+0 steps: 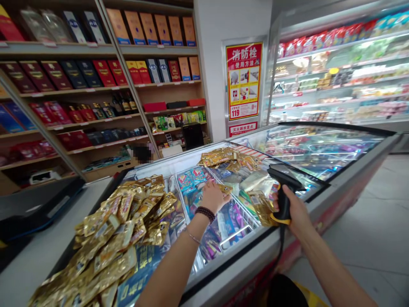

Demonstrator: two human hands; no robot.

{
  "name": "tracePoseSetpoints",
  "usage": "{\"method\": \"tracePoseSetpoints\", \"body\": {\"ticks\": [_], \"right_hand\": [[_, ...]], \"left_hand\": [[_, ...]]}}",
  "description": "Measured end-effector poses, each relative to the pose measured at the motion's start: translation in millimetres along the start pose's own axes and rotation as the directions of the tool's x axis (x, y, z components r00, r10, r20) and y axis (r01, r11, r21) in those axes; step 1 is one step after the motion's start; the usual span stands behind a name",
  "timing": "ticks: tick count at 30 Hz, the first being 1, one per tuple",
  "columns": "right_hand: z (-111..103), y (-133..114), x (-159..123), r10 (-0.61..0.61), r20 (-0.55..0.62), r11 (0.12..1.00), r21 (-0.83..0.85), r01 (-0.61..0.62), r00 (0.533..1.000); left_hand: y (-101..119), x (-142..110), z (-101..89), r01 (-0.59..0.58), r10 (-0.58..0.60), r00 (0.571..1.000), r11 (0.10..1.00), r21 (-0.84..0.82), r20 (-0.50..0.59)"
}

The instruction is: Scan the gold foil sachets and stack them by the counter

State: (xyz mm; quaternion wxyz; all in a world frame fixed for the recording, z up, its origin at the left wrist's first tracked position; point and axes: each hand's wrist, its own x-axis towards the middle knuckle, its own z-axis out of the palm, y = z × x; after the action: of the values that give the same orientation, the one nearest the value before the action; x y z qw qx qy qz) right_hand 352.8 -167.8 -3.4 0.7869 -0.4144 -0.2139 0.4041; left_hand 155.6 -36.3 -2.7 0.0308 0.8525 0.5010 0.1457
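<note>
My right hand (292, 209) is wrapped around the grip of a black and yellow barcode scanner (284, 177), its head level above the freezer's near edge. Just left of those fingers is a gold foil packet (261, 207); whether they touch it I cannot tell. Over the middle of the glass-topped chest freezer (223, 266), my left hand (213, 197) has its fingers and thumb around another gold packet (225, 189), partly hidden by the hand. A large heap of gold packets (128, 217) lies to the left, and a smaller pile (223, 157) sits at the far side.
Under the glass are wire baskets with colourful frozen goods (191, 179). A blue printed packet or sheet (140, 268) lies beneath the left heap. The scanner's cable (281, 247) hangs over the front edge. Boxed goods fill shelves (96, 87) behind; part of a person (142, 152) shows beyond the freezer.
</note>
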Motion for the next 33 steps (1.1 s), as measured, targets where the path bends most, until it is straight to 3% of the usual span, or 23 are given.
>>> {"method": "tracePoseSetpoints", "body": {"ticks": [2, 4, 6, 7, 8, 10, 12, 13, 15, 19, 22, 26, 33], "right_hand": [[0.6, -2.4, -4.0, 0.010, 0.007, 1.000, 0.002, -0.010, 1.000], [1.1, -4.8, -8.4, 0.022, 0.013, 1.000, 0.004, -0.022, 1.000], [1.2, -6.2, -11.0, 0.035, 0.018, 0.999, 0.004, -0.035, 0.999], [1.0, -6.2, -11.1, 0.043, 0.019, 0.999, 0.002, -0.043, 0.999], [0.8, -5.8, -10.3, 0.050, 0.019, 0.999, -0.002, -0.050, 0.999], [0.7, -4.1, -6.9, 0.067, 0.023, 0.998, -0.014, -0.067, 0.997], [1.4, -2.3, -3.0, 0.089, 0.028, 0.996, -0.031, -0.088, 0.996], [2.4, -1.7, -1.8, 0.101, 0.029, 0.994, -0.042, -0.099, 0.995], [6.2, -1.1, -1.8, 0.124, 0.023, 0.990, -0.069, -0.122, 0.992], [22.2, 0.1, -12.1, 0.154, 0.040, 0.983, -0.111, -0.148, 0.987], [40.9, 2.3, -26.5, 0.155, 0.121, 0.974, -0.185, -0.131, 0.980], [70.8, 4.4, -53.1, 0.106, 0.277, 0.934, -0.358, 0.000, 0.955], [112.2, 13.4, -94.7, 0.066, 0.469, 0.798, -0.555, 0.236, 0.881]], "left_hand": [[2.5, -3.5, -7.2, -0.016, 0.015, 0.999, 1.000, 0.010, 0.036], [-1.7, -4.2, -13.4, -0.034, 0.038, 0.999, 0.995, -0.097, 0.033], [-10.7, -3.4, -16.5, 0.005, -0.021, 0.999, 0.941, -0.338, -0.043], [-15.5, -3.1, -16.9, 0.044, -0.096, 0.992, 0.862, -0.504, -0.077], [-19.8, -3.2, -16.6, 0.079, -0.185, 0.979, 0.729, -0.680, -0.085], [-25.3, -5.2, -15.4, 0.102, -0.323, 0.946, 0.329, -0.939, -0.011], [-26.4, -9.8, -15.4, 0.077, -0.378, 0.922, -0.045, -0.996, 0.088], [-26.1, -12.6, -16.3, 0.062, -0.391, 0.912, -0.163, -0.985, 0.122], [-25.2, -18.4, -19.9, 0.043, -0.410, 0.898, -0.286, -0.957, 0.163], [-27.9, -27.6, -29.6, -0.014, -0.395, 0.907, -0.367, -0.930, 0.142], [-31.7, -31.8, -34.5, -0.095, -0.367, 0.926, -0.441, -0.893, 0.083], [-34.4, -33.5, -36.0, -0.173, -0.406, 0.913, -0.496, -0.851, 0.051], [-38.6, -32.4, -29.5, -0.206, -0.447, 0.894, -0.472, -0.857, 0.032]]}}
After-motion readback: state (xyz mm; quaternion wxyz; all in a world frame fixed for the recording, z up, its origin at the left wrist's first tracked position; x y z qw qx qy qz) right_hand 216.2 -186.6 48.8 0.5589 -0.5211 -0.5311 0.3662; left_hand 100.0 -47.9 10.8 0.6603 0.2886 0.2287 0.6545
